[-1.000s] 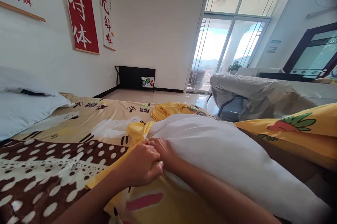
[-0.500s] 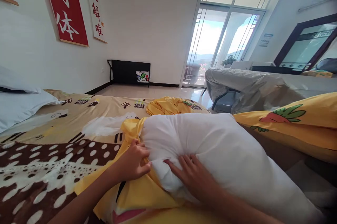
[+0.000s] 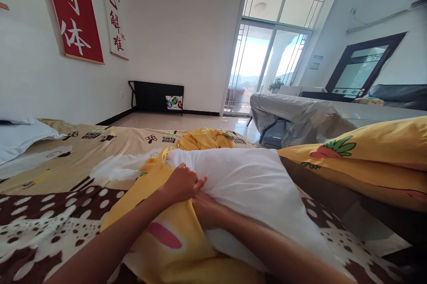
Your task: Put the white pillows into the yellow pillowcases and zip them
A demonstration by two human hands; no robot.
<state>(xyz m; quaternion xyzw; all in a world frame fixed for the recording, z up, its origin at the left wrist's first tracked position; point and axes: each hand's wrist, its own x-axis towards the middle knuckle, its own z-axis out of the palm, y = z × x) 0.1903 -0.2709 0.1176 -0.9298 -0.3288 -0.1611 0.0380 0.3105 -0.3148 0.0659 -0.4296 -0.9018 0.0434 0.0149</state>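
Observation:
A white pillow (image 3: 243, 177) lies on the bed, its left end partly inside a yellow pillowcase (image 3: 180, 248) with a pink-and-white print. My left hand (image 3: 183, 182) is closed on the edge of the pillowcase at its opening, thumb pointing right over the pillow. Just below and to the right, my right hand (image 3: 207, 210) presses into the pillow beside that edge. Its fingers are hidden by the pillow and the left hand, so I cannot see how they are set.
Patterned bedding (image 3: 76, 213) spreads under everything. A bunched yellow cloth (image 3: 203, 138) lies beyond the pillow, and yellow carrot-print fabric (image 3: 367, 155) rises at the right. Another white pillow (image 3: 26, 135) is at far left. A plastic-covered table (image 3: 290, 110) stands past the bed.
My right hand has moved left from the top of the pillow to the pillowcase opening. My left hand has shifted slightly right and up, and the pillowcase covers more of the pillow's left end.

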